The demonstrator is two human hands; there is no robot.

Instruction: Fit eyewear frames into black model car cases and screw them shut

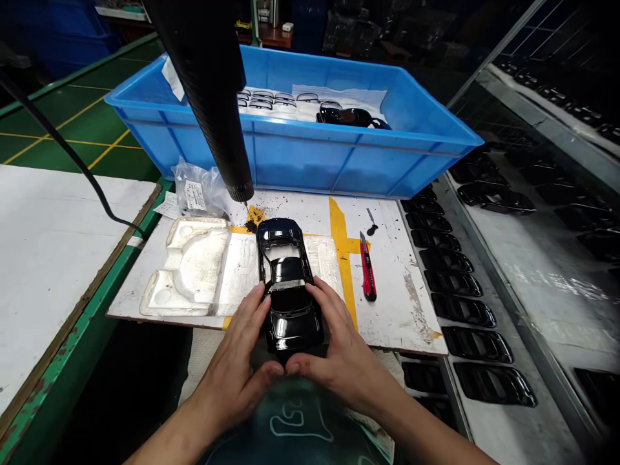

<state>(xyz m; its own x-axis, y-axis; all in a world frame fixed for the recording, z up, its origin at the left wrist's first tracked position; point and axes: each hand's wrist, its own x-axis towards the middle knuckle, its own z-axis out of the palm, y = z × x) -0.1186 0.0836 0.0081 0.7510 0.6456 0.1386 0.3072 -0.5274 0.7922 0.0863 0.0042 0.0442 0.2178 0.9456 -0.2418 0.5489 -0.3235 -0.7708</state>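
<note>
A glossy black model car body lies lengthwise on a white foam cradle on the work board. My left hand grips its near left side, fingers along the flank and thumb under the near end. My right hand grips the near right side the same way, and the two thumbs almost meet below the car. A hanging black power screwdriver points its tip down just beyond the car's far end.
A red utility knife lies right of the car beside yellow tape. A blue bin with more parts stands behind the board. A row of black car shells runs along the right. A plastic bag sits at left.
</note>
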